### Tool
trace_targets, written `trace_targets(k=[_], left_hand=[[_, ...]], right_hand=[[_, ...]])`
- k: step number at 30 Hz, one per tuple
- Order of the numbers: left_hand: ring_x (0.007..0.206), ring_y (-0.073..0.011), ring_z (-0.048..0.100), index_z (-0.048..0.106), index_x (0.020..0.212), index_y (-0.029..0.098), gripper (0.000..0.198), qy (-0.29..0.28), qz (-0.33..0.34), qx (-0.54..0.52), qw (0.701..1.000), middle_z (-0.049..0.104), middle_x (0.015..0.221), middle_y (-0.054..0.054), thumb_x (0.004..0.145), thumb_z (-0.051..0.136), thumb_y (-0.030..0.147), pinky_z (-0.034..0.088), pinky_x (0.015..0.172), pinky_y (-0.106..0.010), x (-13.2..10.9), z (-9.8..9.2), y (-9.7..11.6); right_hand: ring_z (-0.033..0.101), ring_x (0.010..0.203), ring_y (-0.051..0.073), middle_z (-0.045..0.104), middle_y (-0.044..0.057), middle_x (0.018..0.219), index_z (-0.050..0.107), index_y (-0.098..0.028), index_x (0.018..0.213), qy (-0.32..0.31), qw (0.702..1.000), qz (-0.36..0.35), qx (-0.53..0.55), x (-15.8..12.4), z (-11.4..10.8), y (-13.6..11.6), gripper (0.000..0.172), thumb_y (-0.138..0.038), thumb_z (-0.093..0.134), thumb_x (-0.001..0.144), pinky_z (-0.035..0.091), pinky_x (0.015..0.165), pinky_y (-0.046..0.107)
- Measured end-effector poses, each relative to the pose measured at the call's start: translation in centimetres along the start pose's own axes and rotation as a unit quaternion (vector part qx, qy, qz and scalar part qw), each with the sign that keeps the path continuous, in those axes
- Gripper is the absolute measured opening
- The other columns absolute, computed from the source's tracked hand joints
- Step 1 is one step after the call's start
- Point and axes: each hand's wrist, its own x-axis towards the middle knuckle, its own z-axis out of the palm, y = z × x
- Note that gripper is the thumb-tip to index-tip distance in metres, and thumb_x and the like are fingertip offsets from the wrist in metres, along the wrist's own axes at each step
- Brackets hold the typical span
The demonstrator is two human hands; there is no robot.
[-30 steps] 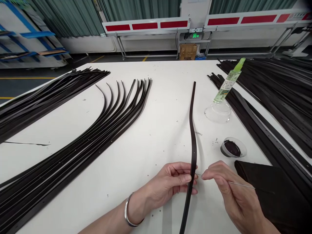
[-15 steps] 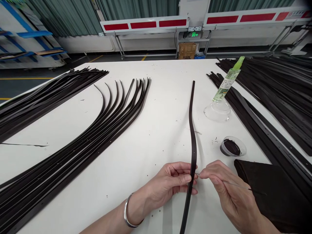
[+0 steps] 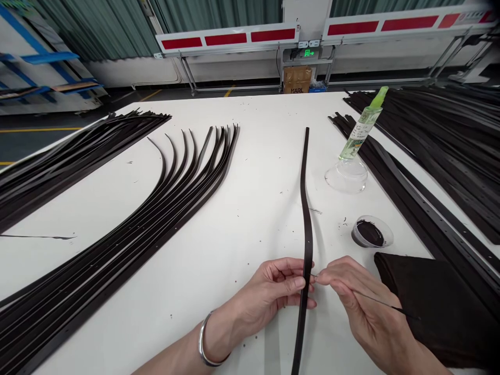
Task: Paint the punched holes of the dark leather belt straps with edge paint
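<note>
A long, narrow dark strap (image 3: pixel 307 229), leather-like with small holes, runs lengthwise in front of me. My left hand (image 3: pixel 279 286) grips it, thumb on top and fingers underneath. Between the fingers of my right hand (image 3: pixel 363 302) is a thin metal tool (image 3: pixel 373 298) with a dark rear end. Its fine tip meets the strap's right edge, close to my left fingertips; the exact contact is hard to make out. Right of the strap stands a small clear cup (image 3: pixel 385 232) with dark liquid inside. A folded dark cloth (image 3: pixel 433 297) lies beside my right hand.
A green spray bottle (image 3: pixel 363 127) leans over a clear round dish (image 3: pixel 347 179). Curved dark straps (image 3: pixel 156 219) fan across the left of the white table (image 3: pixel 219 260). More strips (image 3: pixel 441 146) are piled at the right, and another bundle (image 3: pixel 78 161) lies far left.
The right hand and its tool have shifted slightly, the tool's rear end now a little lower and further left. The left hand keeps its grip on the strap. The whole view has shifted slightly.
</note>
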Motion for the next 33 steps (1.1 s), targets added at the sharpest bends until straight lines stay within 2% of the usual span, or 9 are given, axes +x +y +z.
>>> trace_targets(k=[6, 9, 12, 15, 18, 21, 27, 30, 33], left_hand=[[0.084, -0.0172, 0.059, 0.071, 0.098, 0.017, 0.020, -0.001, -0.005, -0.003, 1.000, 0.063, 0.088, -0.006, 0.079, 0.073, 0.024, 0.052, 0.082, -0.038, 0.0, 0.2, 0.1], [0.087, -0.0175, 0.059, 0.071, 0.101, 0.017, 0.022, 0.002, -0.005, -0.004, 1.000, 0.065, 0.094, -0.007, 0.080, 0.072, 0.024, 0.051, 0.083, -0.037, -0.1, 0.1, 0.2], [0.085, -0.0171, 0.060, 0.072, 0.102, 0.017, 0.023, -0.001, -0.010, -0.006, 1.000, 0.065, 0.094, -0.007, 0.080, 0.072, 0.024, 0.051, 0.083, -0.036, -0.1, 0.1, 0.2], [0.085, -0.0162, 0.060, 0.071, 0.107, 0.016, 0.026, -0.009, -0.014, -0.013, 1.000, 0.065, 0.092, -0.007, 0.081, 0.071, 0.023, 0.050, 0.083, -0.034, -0.1, 0.1, 0.2], [0.086, -0.0159, 0.059, 0.071, 0.108, 0.015, 0.026, -0.011, -0.002, -0.006, 1.000, 0.065, 0.093, -0.008, 0.082, 0.069, 0.022, 0.051, 0.080, -0.032, 0.0, 0.2, 0.1], [0.081, -0.0141, 0.061, 0.072, 0.105, 0.014, 0.024, -0.011, -0.006, -0.004, 1.000, 0.066, 0.092, -0.008, 0.083, 0.068, 0.023, 0.051, 0.079, -0.029, -0.1, 0.2, 0.1], [0.079, -0.0149, 0.065, 0.073, 0.100, 0.014, 0.021, -0.033, -0.054, -0.016, 0.998, 0.068, 0.095, -0.008, 0.081, 0.070, 0.023, 0.052, 0.082, -0.032, -0.7, -0.1, -0.2], [0.080, -0.0153, 0.065, 0.073, 0.100, 0.015, 0.020, -0.022, -0.055, -0.021, 0.998, 0.069, 0.093, -0.008, 0.080, 0.072, 0.020, 0.053, 0.082, -0.033, -0.8, -0.1, -0.2], [0.082, -0.0156, 0.064, 0.072, 0.099, 0.015, 0.019, 0.004, -0.051, -0.031, 0.998, 0.068, 0.091, -0.007, 0.080, 0.072, 0.019, 0.054, 0.082, -0.035, -0.8, 0.0, 0.0]], right_hand=[[0.064, 0.082, 0.018, 0.069, 0.004, 0.086, 0.058, -0.021, 0.108, 0.006, 0.999, 0.037, 0.035, -0.2, -0.3, -0.3, 0.030, -0.003, 0.042, 0.091, 0.052, 0.070, 0.034], [0.065, 0.079, 0.016, 0.069, 0.005, 0.088, 0.064, -0.022, 0.106, 0.066, 0.987, 0.141, 0.037, -0.6, -0.6, -0.4, 0.031, -0.013, 0.036, 0.097, 0.054, 0.071, 0.032], [0.066, 0.076, 0.015, 0.069, 0.006, 0.098, 0.066, -0.021, 0.104, 0.122, 0.952, 0.276, 0.039, -0.6, -0.5, -0.3, 0.028, -0.026, 0.039, 0.099, 0.054, 0.072, 0.031], [0.065, 0.085, 0.016, 0.068, 0.005, 0.106, 0.066, -0.022, 0.098, 0.081, 0.920, 0.373, 0.090, 0.2, 0.1, -0.1, 0.020, -0.039, 0.055, 0.092, 0.054, 0.075, 0.027], [0.062, 0.078, 0.014, 0.067, 0.002, 0.086, 0.064, -0.021, 0.085, 0.045, 0.885, 0.427, 0.177, 1.3, 0.7, 0.1, 0.024, -0.045, 0.064, 0.085, 0.052, 0.067, 0.023], [0.059, 0.071, 0.012, 0.064, 0.000, 0.077, 0.063, -0.019, 0.078, 0.068, 0.862, 0.449, 0.224, 2.2, 0.8, 0.5, 0.027, -0.045, 0.070, 0.079, 0.050, 0.063, 0.022], [0.061, 0.075, 0.015, 0.065, 0.003, 0.080, 0.065, -0.018, 0.081, 0.146, 0.860, 0.436, 0.220, 3.6, -0.2, 2.1, 0.030, -0.044, 0.077, 0.072, 0.052, 0.070, 0.028], [0.064, 0.084, 0.020, 0.070, 0.007, 0.091, 0.068, -0.017, 0.089, 0.125, 0.872, 0.430, 0.199, 3.5, -1.3, 2.1, 0.031, -0.045, 0.074, 0.075, 0.055, 0.073, 0.031], [0.065, 0.100, 0.024, 0.069, 0.010, 0.110, 0.067, -0.021, 0.111, 0.130, 0.888, 0.404, 0.177, 2.5, -3.4, 2.0, 0.036, -0.046, 0.062, 0.086, 0.057, 0.080, 0.036]])
